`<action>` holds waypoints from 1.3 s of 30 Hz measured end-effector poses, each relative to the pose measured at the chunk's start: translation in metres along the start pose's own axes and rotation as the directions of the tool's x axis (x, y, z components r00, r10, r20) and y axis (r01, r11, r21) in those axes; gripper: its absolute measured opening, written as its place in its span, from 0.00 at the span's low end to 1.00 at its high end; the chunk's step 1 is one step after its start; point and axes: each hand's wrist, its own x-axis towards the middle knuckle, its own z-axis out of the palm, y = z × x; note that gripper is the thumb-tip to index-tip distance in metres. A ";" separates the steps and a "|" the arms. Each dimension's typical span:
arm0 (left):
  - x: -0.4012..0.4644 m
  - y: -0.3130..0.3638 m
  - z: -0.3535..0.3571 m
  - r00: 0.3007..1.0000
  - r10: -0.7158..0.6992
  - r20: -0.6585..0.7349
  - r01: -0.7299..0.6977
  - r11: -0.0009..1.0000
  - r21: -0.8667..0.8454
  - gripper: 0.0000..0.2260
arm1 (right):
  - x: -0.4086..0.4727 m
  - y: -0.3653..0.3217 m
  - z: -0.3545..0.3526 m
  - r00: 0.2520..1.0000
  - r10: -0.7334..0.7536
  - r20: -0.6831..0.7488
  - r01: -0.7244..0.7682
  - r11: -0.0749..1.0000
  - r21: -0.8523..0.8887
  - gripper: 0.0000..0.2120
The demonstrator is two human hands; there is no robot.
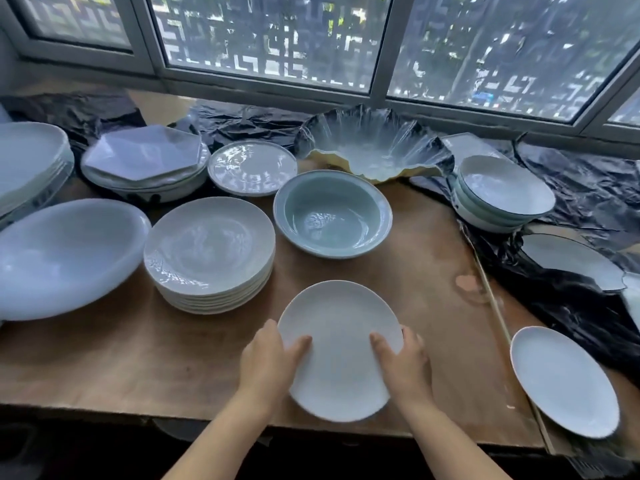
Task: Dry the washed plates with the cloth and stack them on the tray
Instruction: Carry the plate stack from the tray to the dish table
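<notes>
Plate, plain white and round, is held between both hands over the near edge of the wooden bench, tilted a little toward the person. Far off to the left of the hands lie a stack of large white dishes at the frame edge and, nearer, a big oval white bowl. Beyond those sits a pile topped by an angular, faceted white plate. Just up and left of the left hand stands a tall stack of white plates, with a single glossy plate behind it. The left hand grips the held plate's left rim, thumb curled onto its upper face and fingers out of sight beneath. The right hand does the same on the right rim, thumb lying on top. Straight ahead of the hands rests a pale green bowl, and behind that a wide wavy-edged dish with dark rim, close to the window. Farther right, a stack of dark-rimmed bowls sits on crinkled black plastic sheeting, with another dark-edged dish nearer. Right of the right hand, well apart from it, a lone white plate lies at the bench's near corner.
</notes>
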 end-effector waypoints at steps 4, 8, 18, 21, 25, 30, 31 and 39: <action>0.010 0.006 0.008 0.999 -0.030 -0.043 0.034 0.995 0.093 0.18 | 0.022 0.000 0.006 0.999 -0.003 0.049 0.005 0.999 -0.039 0.16; 0.015 0.005 0.014 0.997 -0.045 -0.066 0.055 0.986 0.160 0.19 | 0.033 0.003 0.008 0.994 -0.061 0.092 0.069 0.995 -0.079 0.16; 0.023 0.008 0.018 0.992 -0.068 -0.105 0.094 0.957 0.274 0.22 | 0.054 0.004 0.007 0.959 -0.189 0.209 0.245 0.927 -0.284 0.19; 0.027 0.008 0.018 0.992 -0.077 -0.100 0.104 0.947 0.303 0.22 | 0.059 0.004 0.005 0.946 -0.207 0.250 0.285 0.898 -0.335 0.20; 0.029 0.007 0.020 0.992 -0.084 -0.093 0.111 0.930 0.351 0.22 | 0.062 0.003 0.006 0.943 -0.194 0.271 0.286 0.889 -0.358 0.20; 0.033 0.009 0.022 0.991 -0.091 -0.095 0.123 0.898 0.423 0.23 | 0.064 0.003 0.005 0.944 -0.182 0.275 0.278 0.887 -0.368 0.20; 0.033 0.010 0.023 0.992 -0.090 -0.093 0.122 0.895 0.429 0.23 | 0.065 0.004 0.004 0.945 -0.180 0.272 0.276 0.886 -0.374 0.20; 0.029 0.017 0.017 0.990 -0.138 -0.036 0.141 0.906 0.398 0.25 | 0.069 0.003 -0.001 0.929 -0.149 0.339 0.263 0.910 -0.320 0.21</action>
